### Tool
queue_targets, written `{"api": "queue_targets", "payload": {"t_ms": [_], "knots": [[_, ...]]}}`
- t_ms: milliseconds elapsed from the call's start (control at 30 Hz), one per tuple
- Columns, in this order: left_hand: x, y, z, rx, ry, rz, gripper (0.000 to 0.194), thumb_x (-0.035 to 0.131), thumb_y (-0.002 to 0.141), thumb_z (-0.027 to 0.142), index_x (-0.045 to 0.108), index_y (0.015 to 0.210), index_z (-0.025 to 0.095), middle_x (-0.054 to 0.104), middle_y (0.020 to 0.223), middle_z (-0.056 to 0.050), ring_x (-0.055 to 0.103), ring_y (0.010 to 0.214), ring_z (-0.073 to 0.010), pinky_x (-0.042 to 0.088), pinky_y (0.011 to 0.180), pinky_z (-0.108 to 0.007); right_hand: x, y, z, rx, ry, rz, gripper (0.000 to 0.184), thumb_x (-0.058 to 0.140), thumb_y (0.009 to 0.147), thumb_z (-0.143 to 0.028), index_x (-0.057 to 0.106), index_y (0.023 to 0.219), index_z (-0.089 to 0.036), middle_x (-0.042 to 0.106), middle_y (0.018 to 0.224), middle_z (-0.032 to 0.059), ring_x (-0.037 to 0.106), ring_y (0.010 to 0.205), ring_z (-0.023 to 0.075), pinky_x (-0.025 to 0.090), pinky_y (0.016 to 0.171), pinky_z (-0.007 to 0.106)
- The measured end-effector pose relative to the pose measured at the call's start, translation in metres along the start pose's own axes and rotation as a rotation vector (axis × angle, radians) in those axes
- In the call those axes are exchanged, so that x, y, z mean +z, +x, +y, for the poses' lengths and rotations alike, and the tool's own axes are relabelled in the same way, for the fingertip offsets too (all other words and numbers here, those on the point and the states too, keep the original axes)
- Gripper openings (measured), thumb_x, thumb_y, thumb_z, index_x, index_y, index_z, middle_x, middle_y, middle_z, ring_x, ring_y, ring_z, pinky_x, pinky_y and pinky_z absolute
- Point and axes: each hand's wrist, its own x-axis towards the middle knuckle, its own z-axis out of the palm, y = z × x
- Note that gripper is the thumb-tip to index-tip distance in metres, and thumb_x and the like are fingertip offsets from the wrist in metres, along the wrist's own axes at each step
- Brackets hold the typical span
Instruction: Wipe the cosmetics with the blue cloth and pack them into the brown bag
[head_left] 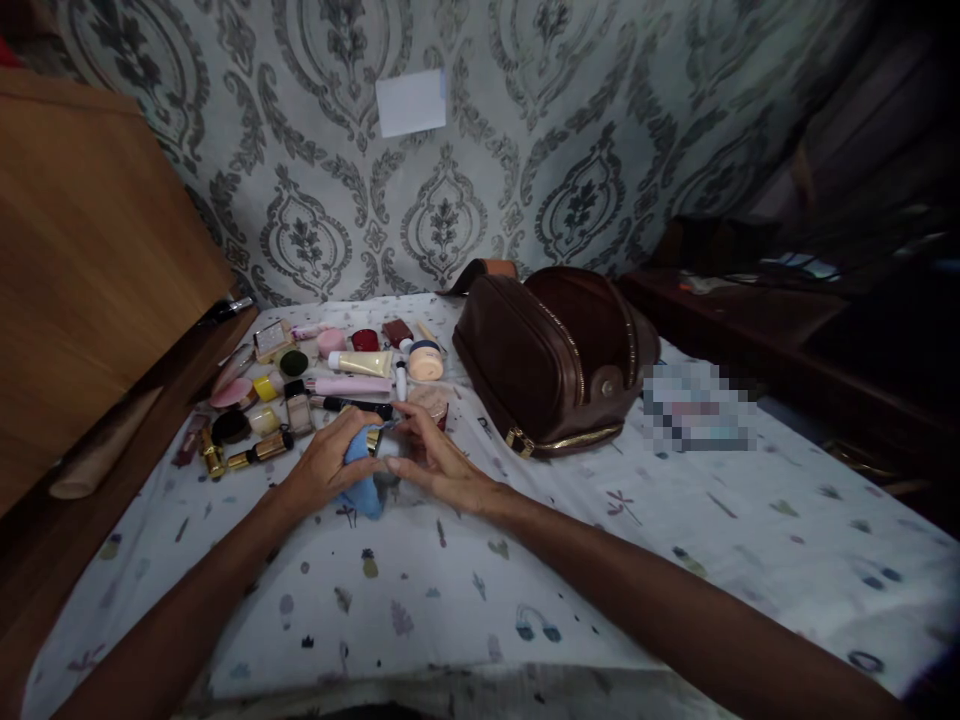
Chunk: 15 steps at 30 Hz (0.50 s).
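Near the front of the cosmetics, my left hand is closed around a blue cloth and a small gold-banded container. My right hand meets it from the other side, thumb and fingers closed on the container's clear-looking end. Fingers cover most of the container, so its exact kind is hidden. Just beyond the hands lie a black tube, a foundation bottle and a round powder compact. A cream squeeze tube and a peach-coloured jar are farther back.
A brown leather bag stands right of the cosmetics. Several more makeup items, including a pink compact and a gold-and-black tube, lie on the left. A wooden panel borders the left side; a patterned sheet covers the surface.
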Motion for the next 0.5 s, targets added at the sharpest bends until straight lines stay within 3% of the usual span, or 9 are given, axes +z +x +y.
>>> {"api": "queue_targets", "payload": {"t_ms": [233, 300, 500], "knots": [[0.0022, -0.0002, 0.0031, -0.094, 0.017, 0.057, 0.045, 0.052, 0.089, 0.056, 0.059, 0.115, 0.020, 0.067, 0.104, -0.006, 0.063, 0.088, -0.0241, 0.051, 0.082, -0.034, 0.0008, -0.0035, -0.0070, -0.111, -0.196, 0.014, 0.070, 0.060, 0.093, -0.046, 0.027, 0.149, -0.021, 0.051, 0.135, 0.0151, 0.053, 0.123, 0.0279, 0.046, 0.101, 0.046], [0.0040, 0.0001, 0.0045, -0.148, 0.014, 0.095, 0.041, 0.048, 0.090, 0.054, 0.060, 0.113, 0.022, 0.069, 0.099, -0.004, 0.064, 0.082, -0.0227, 0.051, 0.079, -0.033, 0.0023, -0.0032, -0.0074, -0.176, -0.252, 0.006, 0.080, 0.071, 0.085, -0.046, 0.028, 0.148, -0.021, 0.044, 0.144, 0.0162, 0.045, 0.134, 0.0295, 0.040, 0.109, 0.047], [0.0090, 0.0003, 0.0001, -0.240, -0.006, 0.112, 0.039, 0.048, 0.090, 0.056, 0.060, 0.111, 0.025, 0.070, 0.084, 0.001, 0.065, 0.073, -0.0218, 0.052, 0.067, -0.029, 0.0020, 0.0001, -0.0044, -0.118, -0.321, -0.032, 0.083, 0.081, 0.076, -0.043, 0.035, 0.141, -0.019, 0.046, 0.136, 0.0146, 0.048, 0.130, 0.0278, 0.045, 0.106, 0.043]]}}
